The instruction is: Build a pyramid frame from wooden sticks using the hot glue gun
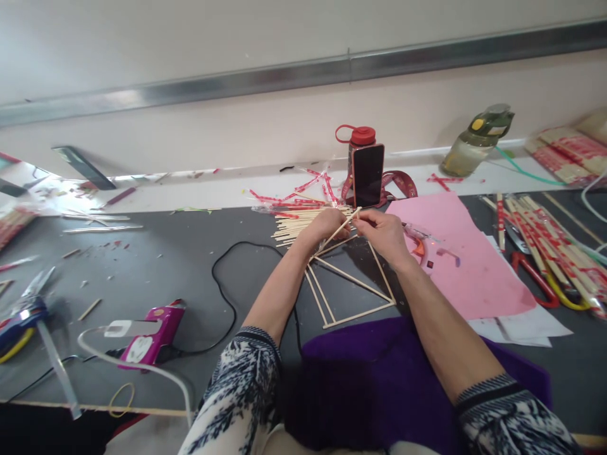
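Note:
A frame of thin wooden chopsticks (355, 278), joined at the corners, stands on the grey tabletop between my forearms. My left hand (328, 226) is closed at its far side, the fingertips partly hidden behind a slanting stick. My right hand (382, 232) pinches the upper end of that slanting chopstick (339, 231), close beside my left fingers. Loose chopsticks (289, 227) lie in a pile behind my left hand. Just right of my right hand, what looks like a glue gun (419, 248) with an orange part rests on pink paper (467, 253).
A phone (368, 175) leans on a red-capped bottle (363, 135); a green bottle (469, 148) stands farther right. Wrapped chopsticks (554, 246) and red-handled scissors (533, 278) lie right. A pink power strip (154, 335), black cable (213, 278) and pliers (28, 309) are left. Purple cloth (351, 347) covers the near edge.

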Motion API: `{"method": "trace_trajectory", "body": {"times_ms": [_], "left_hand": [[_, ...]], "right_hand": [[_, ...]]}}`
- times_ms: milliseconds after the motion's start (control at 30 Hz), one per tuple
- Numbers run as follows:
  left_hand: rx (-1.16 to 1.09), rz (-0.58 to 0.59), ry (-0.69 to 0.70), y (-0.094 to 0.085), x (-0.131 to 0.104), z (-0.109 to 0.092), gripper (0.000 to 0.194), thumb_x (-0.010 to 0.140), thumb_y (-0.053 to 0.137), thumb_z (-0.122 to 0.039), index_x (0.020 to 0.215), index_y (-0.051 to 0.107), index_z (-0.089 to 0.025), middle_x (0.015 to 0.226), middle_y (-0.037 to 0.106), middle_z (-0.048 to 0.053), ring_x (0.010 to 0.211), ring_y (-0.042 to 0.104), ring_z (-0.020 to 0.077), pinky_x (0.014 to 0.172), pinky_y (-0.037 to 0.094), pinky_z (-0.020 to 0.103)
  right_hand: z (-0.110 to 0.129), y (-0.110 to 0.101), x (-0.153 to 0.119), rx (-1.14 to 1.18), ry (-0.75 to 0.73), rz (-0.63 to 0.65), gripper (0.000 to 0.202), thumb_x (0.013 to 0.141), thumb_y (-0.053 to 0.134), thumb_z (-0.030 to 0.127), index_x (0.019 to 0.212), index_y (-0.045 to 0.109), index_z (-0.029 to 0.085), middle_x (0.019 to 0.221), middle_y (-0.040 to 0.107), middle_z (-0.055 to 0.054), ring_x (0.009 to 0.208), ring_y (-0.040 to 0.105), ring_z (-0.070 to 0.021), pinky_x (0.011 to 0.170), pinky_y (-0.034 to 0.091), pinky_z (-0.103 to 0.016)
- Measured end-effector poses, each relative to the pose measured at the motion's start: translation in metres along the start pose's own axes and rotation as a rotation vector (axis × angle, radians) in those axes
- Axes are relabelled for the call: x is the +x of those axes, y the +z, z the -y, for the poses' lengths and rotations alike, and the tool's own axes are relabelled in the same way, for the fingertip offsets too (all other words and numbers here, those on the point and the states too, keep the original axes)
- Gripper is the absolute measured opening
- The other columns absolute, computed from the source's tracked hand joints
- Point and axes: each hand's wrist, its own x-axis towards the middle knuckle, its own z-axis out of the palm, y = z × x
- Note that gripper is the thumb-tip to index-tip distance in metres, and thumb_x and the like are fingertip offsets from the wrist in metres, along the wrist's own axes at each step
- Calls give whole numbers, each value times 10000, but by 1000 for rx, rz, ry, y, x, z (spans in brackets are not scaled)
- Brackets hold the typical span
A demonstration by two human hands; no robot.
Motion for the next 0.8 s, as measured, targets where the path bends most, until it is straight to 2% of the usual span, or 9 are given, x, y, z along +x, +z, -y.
{"method": "trace_trajectory", "body": {"times_ms": [133,267,533,667,800], "left_hand": [[154,-15,26,6,7,3,173,590,599,-238,665,719,-139,553,590,19,534,499,134,507,316,222],[286,-13,-11,11,10,3,240,613,626,-265,785,756,-158,666,662,61,613,560,185,557,350,253],[353,10,-34,10,6,-3,281,677,632,-288,888,765,-160,733,694,117,656,607,224,572,356,277],[328,33,-39,7,4,-7,264,692,621,-278,891,767,-183,758,708,98,688,625,216,603,386,267],[323,54,-77,4,3,-11,261,668,631,-257,876,769,-181,766,715,85,711,637,206,620,413,253]], "right_hand": [[-1,0,0,-10,1,-1,202,792,621,333,870,756,205,790,733,-8,681,638,-160,658,464,-263],[0,0,-1,-46,-9,20,193,796,601,315,854,753,212,777,727,-3,671,626,-158,650,460,-264],[2,-2,-3,-76,-1,91,208,770,618,262,916,755,208,842,734,-20,722,634,-168,659,460,-274],[3,-9,-4,-138,43,133,226,740,643,249,932,751,198,794,727,-12,650,613,-152,616,453,-267],[-1,-16,-3,-155,38,114,222,752,620,232,933,745,201,843,732,-13,726,639,-163,663,477,-269]]}}
